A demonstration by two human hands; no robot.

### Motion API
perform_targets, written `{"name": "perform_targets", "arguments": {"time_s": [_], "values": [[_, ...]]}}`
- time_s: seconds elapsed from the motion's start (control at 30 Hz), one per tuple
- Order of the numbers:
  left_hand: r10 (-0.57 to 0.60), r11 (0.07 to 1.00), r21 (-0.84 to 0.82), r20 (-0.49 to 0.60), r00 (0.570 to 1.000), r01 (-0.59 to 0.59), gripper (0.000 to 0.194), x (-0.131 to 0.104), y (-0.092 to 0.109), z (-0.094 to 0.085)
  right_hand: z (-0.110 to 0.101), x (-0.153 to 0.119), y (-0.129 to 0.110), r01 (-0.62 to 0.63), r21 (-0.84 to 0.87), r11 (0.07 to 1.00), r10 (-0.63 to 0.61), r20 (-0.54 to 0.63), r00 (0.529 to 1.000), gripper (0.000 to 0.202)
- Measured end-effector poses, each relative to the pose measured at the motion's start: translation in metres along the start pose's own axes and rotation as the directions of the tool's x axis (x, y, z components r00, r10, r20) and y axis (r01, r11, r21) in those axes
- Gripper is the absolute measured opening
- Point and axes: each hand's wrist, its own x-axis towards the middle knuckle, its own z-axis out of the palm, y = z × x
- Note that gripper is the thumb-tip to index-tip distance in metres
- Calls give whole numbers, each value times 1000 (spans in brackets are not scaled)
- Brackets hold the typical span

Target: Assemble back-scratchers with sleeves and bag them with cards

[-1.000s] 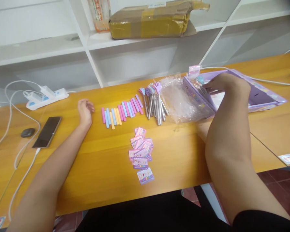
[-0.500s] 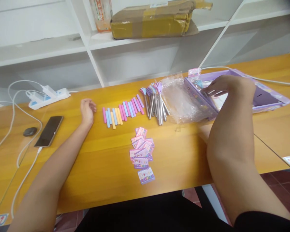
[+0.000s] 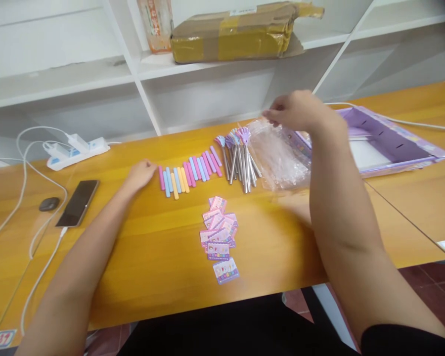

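My left hand (image 3: 143,174) rests on the table just left of a row of pink, blue and yellow sticks (image 3: 196,168), its fingers curled and what they hold, if anything, hidden. My right hand (image 3: 292,111) is raised above the clear plastic bags (image 3: 282,158), fingers pinched together; anything between them is too small to make out. Silver rods with coloured hand-shaped tops (image 3: 244,158) lie in a bundle between the sticks and the bags. A pile of small printed cards (image 3: 220,232) lies nearer to me.
An open purple box (image 3: 404,133) stands at the right, partly behind my right arm. At the left are a phone (image 3: 77,203), a dark mouse (image 3: 49,203), a power strip (image 3: 77,152) and cables. A taped carton (image 3: 233,37) sits on the shelf.
My right hand has moved left, out of the purple box to above the plastic bags. My left hand has shifted slightly right, towards the sticks, and its fingers have curled in.
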Motion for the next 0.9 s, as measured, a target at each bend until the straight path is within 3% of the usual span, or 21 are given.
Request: {"name": "perform_targets", "arguments": {"time_s": [0.17, 0.3, 0.47, 0.7, 0.9], "values": [[61, 986, 142, 154, 986, -83, 37, -3, 6, -4, 35, 14, -25, 102, 44, 994, -104, 56, 993, 37], [101, 975, 177, 169, 981, -131, 40, -6, 8, 1, 53, 21, -24, 97, 18, 995, -98, 92, 991, 42], [135, 972, 169, 164, 977, -162, 41, -9, 8, 2, 59, 21, -27, 80, -6, 997, -79, 87, 993, 51], [157, 988, -12, 118, 981, -156, 37, -9, 5, 4, 61, 23, -28, 71, 28, 997, -74, 93, 993, 55], [113, 978, -179, 6, 994, -110, 31, -8, 4, 2, 61, 26, -26, 79, 27, 996, -82, 108, 991, 58]]}}
